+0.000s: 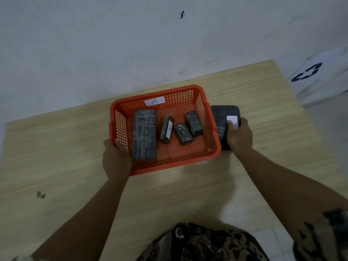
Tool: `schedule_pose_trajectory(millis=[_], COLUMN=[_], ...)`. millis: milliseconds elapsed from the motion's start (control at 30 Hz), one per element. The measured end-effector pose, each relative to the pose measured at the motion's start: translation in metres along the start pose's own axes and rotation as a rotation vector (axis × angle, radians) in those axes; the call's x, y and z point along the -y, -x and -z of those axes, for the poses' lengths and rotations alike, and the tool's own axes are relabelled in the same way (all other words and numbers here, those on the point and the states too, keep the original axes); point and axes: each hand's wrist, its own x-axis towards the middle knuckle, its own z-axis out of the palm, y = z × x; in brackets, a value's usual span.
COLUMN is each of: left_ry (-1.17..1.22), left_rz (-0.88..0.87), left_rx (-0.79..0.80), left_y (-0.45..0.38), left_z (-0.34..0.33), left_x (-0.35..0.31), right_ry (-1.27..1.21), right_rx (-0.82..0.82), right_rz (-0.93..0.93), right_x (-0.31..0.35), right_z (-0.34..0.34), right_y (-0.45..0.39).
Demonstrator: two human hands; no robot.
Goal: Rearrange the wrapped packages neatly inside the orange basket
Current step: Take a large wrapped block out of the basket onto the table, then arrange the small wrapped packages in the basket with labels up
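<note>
Orange basket [214,147], mesh-sided, labelled A, standing toward the far edge of the wooden worktop [188,194] and holding four wrapped packages: one long slab [144,135] along its left wall and three small blocks [194,123] lying askew in the middle. Fifth item, a flat dark package [219,117] with a white label, lying on the worktop touching the basket's right wall, right hand [239,135] pressed on top, grip closed around its near end; left hand [115,159] clamped on the basket's near-left rim. Risk noted: the flat package may catch the rim going in, tipping the basket or scattering the loose blocks.
</note>
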Motion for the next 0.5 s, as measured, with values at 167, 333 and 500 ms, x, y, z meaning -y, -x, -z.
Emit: schedule_pose_trajectory(millis=[167, 333, 500], left_ry=[-0.007, -0.222, -0.306], left_rz=[0.017, -0.235, -0.558], left_rx=[0.034, 0.041, 0.161], left_y=[0.002, 0.008, -0.019], left_z=[0.002, 0.010, 0.014], left_x=[-0.001, -0.013, -0.047], right_ry=[0.097, 0.065, 0.106], right_rx=[-0.059, -0.192, 0.171], right_rz=[0.056, 0.553, 0.792], right_x=[0.016, 0.079, 0.128], right_z=[0.004, -0.006, -0.047], right_y=[0.005, 0.025, 0.077])
